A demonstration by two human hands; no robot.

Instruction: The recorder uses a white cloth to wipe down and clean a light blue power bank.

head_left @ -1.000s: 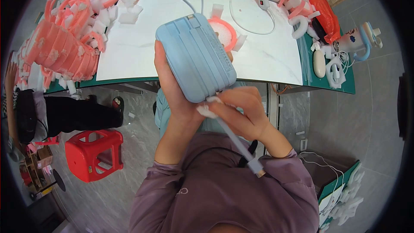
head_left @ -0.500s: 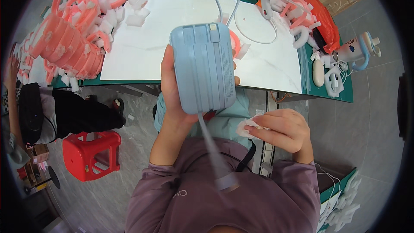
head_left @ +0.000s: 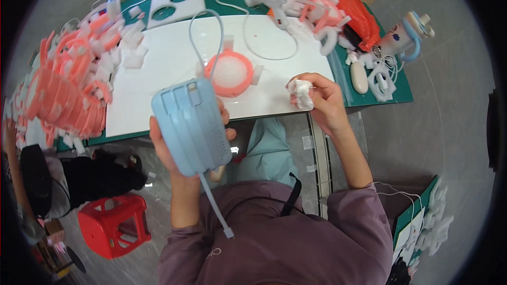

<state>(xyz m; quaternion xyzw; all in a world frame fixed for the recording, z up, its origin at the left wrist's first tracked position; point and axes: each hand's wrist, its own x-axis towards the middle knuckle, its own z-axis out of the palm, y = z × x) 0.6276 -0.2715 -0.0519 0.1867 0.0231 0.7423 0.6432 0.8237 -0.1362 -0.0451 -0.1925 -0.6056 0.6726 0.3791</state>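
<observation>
Head view: The two hands stand well apart. The left hand, at the near side of the table, is wrapped around a light-blue ribbed power bank, tilted above the near edge of the white board. A looped cable rises from its far end; a straight cable hangs from its near end. The right hand pinches a crumpled white tissue. Between and beyond the hands lies a pink foam ring; farther right, a glue gun.
</observation>
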